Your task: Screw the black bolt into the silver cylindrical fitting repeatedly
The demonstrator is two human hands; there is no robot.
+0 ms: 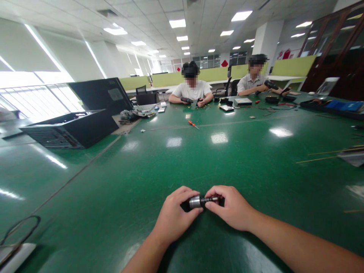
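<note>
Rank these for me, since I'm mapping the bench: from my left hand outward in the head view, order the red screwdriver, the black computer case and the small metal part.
1. Small metal part, held in the left hand.
2. Black computer case, far left.
3. Red screwdriver, mid-table ahead.

Head cam, looks fwd/down across green table (pixel 244 159), hands close.

— What does the person wear on the arms?
— Nothing: both forearms bare, no sleeves in view. The left hand (pixel 174 216) and right hand (pixel 231 208) are ungloved, without rings or watch
</note>
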